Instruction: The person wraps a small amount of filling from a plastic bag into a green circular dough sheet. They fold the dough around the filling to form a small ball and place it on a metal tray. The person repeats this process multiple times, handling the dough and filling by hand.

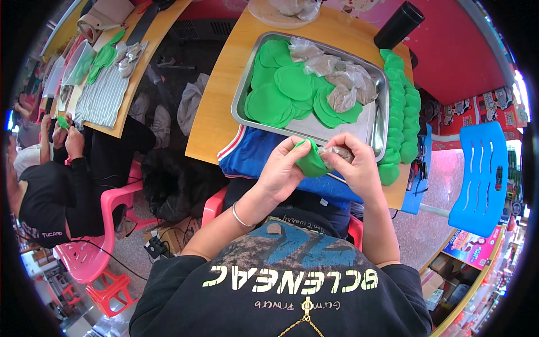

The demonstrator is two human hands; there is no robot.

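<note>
Here, near the middle of the frame, a soft green piece (310, 164) is held in the left hand (279, 173). Its grip is narrow, with the piece pinched near the thumb. A small bag (338, 152) of tan stuff is held in the right hand (359, 164), right up against the green piece. That grip is closed around the bag too, but how hard it is squeezed cannot be told.

Just above the hands, a big silver tray (365, 124) is set on a wooden counter (214, 115). Flat green rounds (269, 105) are piled in its left and middle parts, and clear bags (343, 84) of tan stuff are heaped at its upper right. Beside the tray, on its right, green lumps (401, 109) are lined up in long rows. A black bottle (399, 26) is seen at the upper right of the counter. Blue cloth (252, 150) is spread below the tray, partly covered by the hands.

At the far left of the frame, something small and green (63, 122) is held by another person (56, 196), by whom a pink chair (92, 253) is used. At the right, a blue chair (480, 178) is seen.
</note>
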